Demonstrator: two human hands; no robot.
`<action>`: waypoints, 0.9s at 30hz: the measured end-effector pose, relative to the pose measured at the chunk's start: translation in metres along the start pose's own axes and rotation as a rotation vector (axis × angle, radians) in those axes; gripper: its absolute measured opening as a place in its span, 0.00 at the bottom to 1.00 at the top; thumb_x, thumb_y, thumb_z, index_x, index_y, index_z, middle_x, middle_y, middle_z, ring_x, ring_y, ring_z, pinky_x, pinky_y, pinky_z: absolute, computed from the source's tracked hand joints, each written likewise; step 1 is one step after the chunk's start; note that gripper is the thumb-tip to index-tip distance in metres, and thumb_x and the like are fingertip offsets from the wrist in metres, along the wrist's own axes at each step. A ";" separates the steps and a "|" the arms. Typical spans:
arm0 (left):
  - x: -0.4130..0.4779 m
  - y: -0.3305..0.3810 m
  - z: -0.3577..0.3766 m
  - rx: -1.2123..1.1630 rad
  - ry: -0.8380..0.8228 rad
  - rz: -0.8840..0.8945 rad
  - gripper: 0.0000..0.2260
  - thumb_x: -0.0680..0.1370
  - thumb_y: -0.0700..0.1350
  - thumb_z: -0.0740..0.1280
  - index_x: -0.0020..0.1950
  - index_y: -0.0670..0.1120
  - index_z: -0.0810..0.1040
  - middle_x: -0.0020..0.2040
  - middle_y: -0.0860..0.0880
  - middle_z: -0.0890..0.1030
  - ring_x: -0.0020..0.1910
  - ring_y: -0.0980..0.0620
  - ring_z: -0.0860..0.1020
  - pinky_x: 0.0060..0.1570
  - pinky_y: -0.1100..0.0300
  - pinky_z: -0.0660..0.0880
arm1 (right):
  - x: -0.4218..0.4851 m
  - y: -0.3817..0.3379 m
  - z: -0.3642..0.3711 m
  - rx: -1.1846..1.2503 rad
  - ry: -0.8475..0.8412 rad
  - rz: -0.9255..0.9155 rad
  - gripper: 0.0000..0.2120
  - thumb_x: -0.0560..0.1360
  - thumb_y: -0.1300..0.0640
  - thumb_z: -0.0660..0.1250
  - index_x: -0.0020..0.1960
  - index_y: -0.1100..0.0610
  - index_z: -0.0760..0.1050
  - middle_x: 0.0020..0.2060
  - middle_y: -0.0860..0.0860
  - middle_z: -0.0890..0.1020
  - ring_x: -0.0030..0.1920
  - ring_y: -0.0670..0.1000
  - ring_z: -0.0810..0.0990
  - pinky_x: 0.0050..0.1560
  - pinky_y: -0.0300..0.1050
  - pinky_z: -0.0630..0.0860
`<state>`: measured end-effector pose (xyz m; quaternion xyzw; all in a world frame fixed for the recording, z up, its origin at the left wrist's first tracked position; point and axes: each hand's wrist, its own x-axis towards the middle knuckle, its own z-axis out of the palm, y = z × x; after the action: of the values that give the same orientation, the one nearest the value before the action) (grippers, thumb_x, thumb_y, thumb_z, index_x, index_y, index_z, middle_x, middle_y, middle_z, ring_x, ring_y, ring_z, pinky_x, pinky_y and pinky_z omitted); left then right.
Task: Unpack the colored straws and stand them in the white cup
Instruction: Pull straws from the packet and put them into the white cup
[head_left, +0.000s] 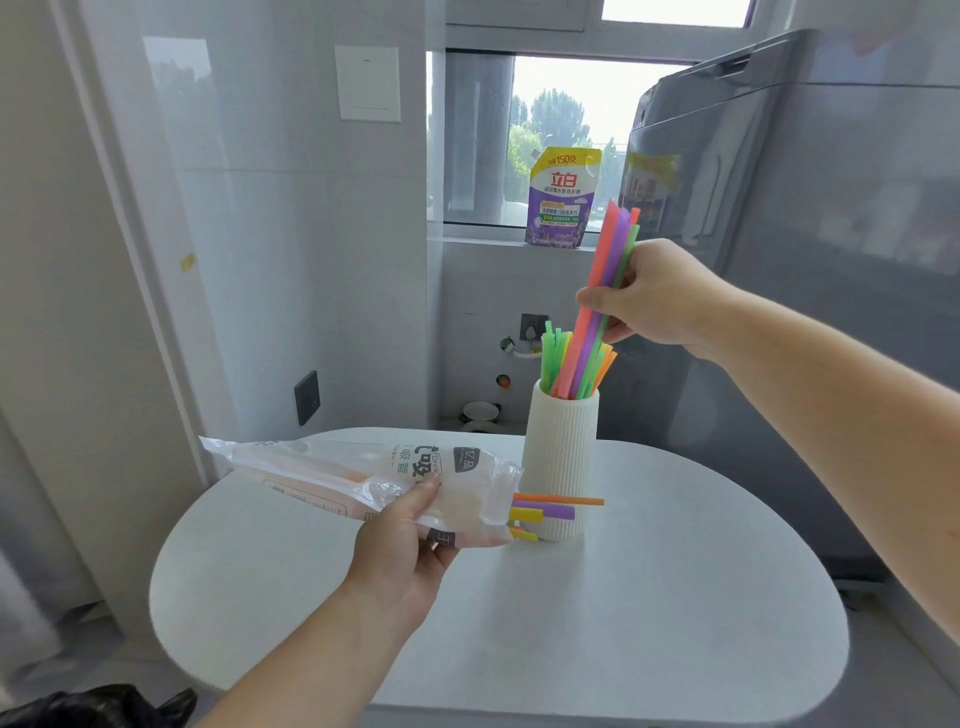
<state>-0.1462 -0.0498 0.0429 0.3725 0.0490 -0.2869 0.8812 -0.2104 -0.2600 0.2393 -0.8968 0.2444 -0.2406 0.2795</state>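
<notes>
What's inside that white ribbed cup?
Green and orange straws stand in the white cup, and the right hand holds a pink, purple and green bunch reaching into it. The cup's wall hides their lower ends.

Right hand (661, 297) grip on straws (605, 249) over cup (558, 457)

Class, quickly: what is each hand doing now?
Left hand: grips the straw packet.
Right hand: grips a bunch of straws, lower ends in the white cup.

My cup (558, 462) is ribbed white, its straws (549, 358) green and orange; the bunch (609, 254) I hold is pink, purple, green, orange.
</notes>
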 end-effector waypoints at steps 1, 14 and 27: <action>0.000 0.000 0.000 0.001 -0.001 0.000 0.16 0.79 0.35 0.68 0.67 0.43 0.77 0.52 0.45 0.87 0.40 0.50 0.87 0.29 0.57 0.82 | 0.000 0.000 0.002 -0.013 -0.002 -0.008 0.12 0.77 0.50 0.70 0.54 0.58 0.77 0.45 0.51 0.84 0.37 0.48 0.86 0.34 0.37 0.80; 0.000 0.000 -0.001 0.024 -0.016 -0.008 0.13 0.79 0.36 0.69 0.64 0.43 0.79 0.51 0.45 0.87 0.41 0.50 0.87 0.30 0.57 0.82 | 0.006 0.017 0.013 -0.004 0.121 0.007 0.15 0.76 0.48 0.71 0.56 0.58 0.77 0.45 0.53 0.85 0.32 0.48 0.86 0.32 0.39 0.81; -0.002 -0.001 0.001 0.021 -0.012 -0.003 0.15 0.79 0.35 0.68 0.65 0.42 0.78 0.51 0.44 0.87 0.40 0.50 0.87 0.29 0.58 0.81 | -0.002 0.026 0.030 -0.122 0.040 -0.019 0.18 0.73 0.45 0.74 0.51 0.58 0.77 0.46 0.54 0.82 0.43 0.53 0.82 0.35 0.40 0.76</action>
<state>-0.1484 -0.0500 0.0439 0.3799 0.0414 -0.2911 0.8771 -0.2028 -0.2662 0.2012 -0.9095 0.2557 -0.2456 0.2172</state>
